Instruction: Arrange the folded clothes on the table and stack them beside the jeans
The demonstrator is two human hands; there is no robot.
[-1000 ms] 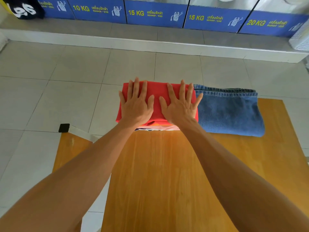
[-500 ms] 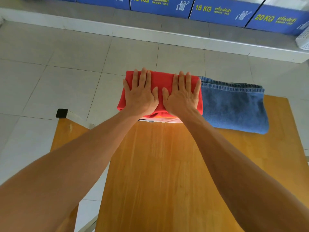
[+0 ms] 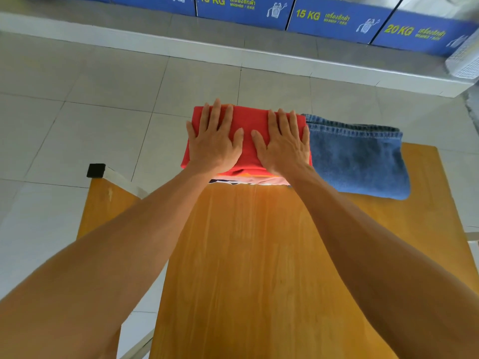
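A folded red garment [image 3: 247,123] tops a stack of folded clothes at the far edge of the wooden table [image 3: 259,268]; orange, white and dark layers show under its near edge. Folded blue jeans [image 3: 360,156] lie directly to the right, touching the stack. My left hand [image 3: 213,141] lies flat on the left half of the red garment, fingers straight and spread. On the right half my right hand [image 3: 281,145] presses flat, its outer edge by the jeans.
A second lower wooden surface [image 3: 103,206] with a black corner cap [image 3: 96,170] sits to the left of the table. Tiled floor lies beyond. Blue washer panels [image 3: 334,20] line the raised step at the back; a white basket [image 3: 466,58] is at far right.
Both hands stay flat on the red garment in the same places. The camera has tilted and moved closer, so the stack and jeans sit slightly lower in view.
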